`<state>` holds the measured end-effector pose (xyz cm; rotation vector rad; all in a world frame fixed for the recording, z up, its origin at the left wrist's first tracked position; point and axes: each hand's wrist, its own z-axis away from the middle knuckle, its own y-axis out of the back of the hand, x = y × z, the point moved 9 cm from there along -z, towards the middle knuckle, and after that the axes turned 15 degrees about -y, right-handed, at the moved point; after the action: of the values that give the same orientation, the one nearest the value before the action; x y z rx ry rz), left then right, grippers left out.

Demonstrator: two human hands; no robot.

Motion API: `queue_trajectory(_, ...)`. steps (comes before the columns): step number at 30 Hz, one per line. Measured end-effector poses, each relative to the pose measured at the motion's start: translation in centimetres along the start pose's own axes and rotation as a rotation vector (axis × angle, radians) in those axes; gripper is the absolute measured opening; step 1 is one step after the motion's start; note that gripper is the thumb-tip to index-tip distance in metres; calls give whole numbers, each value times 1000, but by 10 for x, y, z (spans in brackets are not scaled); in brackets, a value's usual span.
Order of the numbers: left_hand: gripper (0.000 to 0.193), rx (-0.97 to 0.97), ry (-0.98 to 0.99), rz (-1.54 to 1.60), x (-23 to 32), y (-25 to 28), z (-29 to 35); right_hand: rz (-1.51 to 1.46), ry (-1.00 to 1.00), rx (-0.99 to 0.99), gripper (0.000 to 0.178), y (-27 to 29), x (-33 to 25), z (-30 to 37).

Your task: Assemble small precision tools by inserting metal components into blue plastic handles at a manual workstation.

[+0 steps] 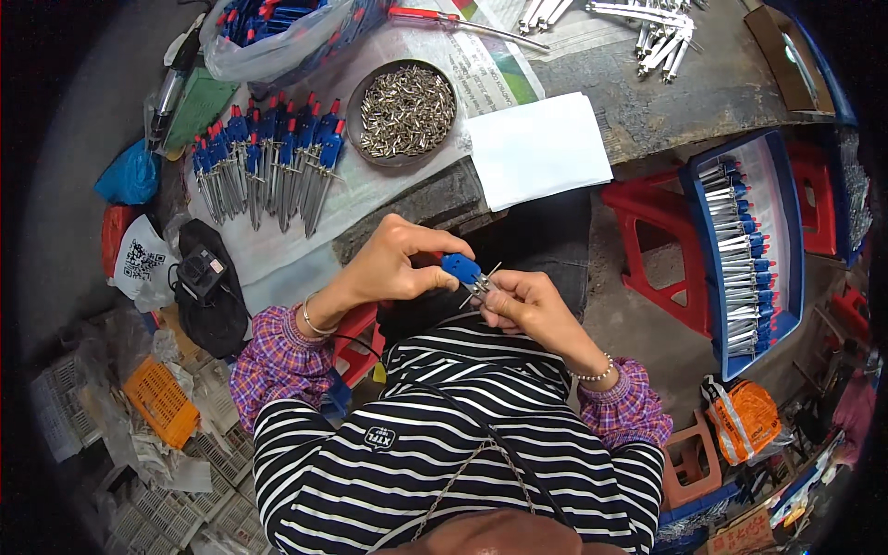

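Observation:
In front of my striped top, both hands hold a small tool with a blue plastic head and silver metal legs (462, 269), which looks like a drawing compass. My left hand (403, 259) pinches the blue head between thumb and fingers. The fingers of my right hand (529, 307) close on the metal part, where a thin rod sticks out crosswise. Beyond my left hand, several similar blue-headed tools with red tips (268, 153) lie in a row on newspaper. A round bowl (354, 139) of small metal pins or screws stands beside them.
A white paper sheet (538, 150) lies at the table's near edge. Behind it are a red-handled screwdriver (425, 15), white metal parts (661, 42) and a plastic bag (236, 65) of blue pieces. To the right, a blue tray (788, 305) of similar tools rests on red stools (661, 240).

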<state>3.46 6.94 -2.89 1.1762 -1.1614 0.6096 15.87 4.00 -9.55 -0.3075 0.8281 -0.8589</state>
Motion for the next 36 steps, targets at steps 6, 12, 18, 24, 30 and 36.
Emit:
queue_trajectory(6, 27, -37, -62, 34, 1, -2, 0, 65, -12, -6, 17, -2, 0, -1)
queue_trajectory(12, 27, -35, 14, 14, -3, -2, 1, 101, 53, 34, 16, 2, -4, 0)
queue_trajectory(18, 28, -72, 20, 65, -3, -4, -2, 151, 38, 61, 15, 6, -4, 0)
queue_trajectory(24, 28, -64, 50, 71, -4, -4, -3, 105, 24, 14, 14, 2, -2, 0)
queue_trajectory(30, 26, -33, 72, 44, -3, -1, -3, 64, 9, 21, 14, 4, -1, 0)
queue_trajectory(36, 26, -46, 18, 44, -4, -2, -3, 127, 16, 37, 15, 4, -2, 0)
